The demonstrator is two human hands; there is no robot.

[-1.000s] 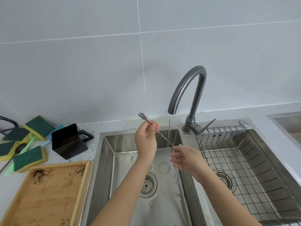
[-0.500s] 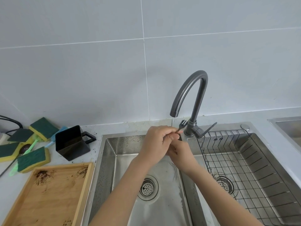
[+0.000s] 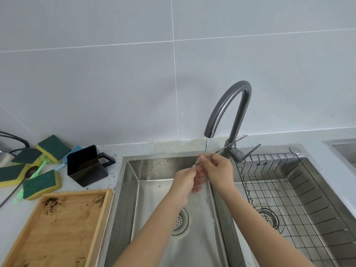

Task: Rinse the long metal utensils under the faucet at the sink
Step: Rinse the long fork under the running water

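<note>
A long, thin twisted metal utensil [image 3: 240,138] slants from my hands up and right across the base of the dark curved faucet [image 3: 229,105]. My right hand [image 3: 218,173] pinches its middle, just right of the running water stream [image 3: 207,146]. Pressed against the right hand from below and to the left, my left hand [image 3: 185,181] has its fingers closed around the utensil's blurred, wet lower end under the stream. Both hands are over the back of the left sink basin [image 3: 154,164]. The utensil's lower tip is hidden by my fingers.
A wire rack [image 3: 285,191] fills the right basin. On the counter to the left stand a black square cup [image 3: 86,166], several green-and-yellow sponges [image 3: 41,185] and a stained wooden tray [image 3: 57,228]. The faucet's lever [image 3: 250,151] points right.
The utensil has been turned end for end: it first slanted up to the left, and it now points up to the right past the faucet. My hands came together and now work its lower end in the stream.
</note>
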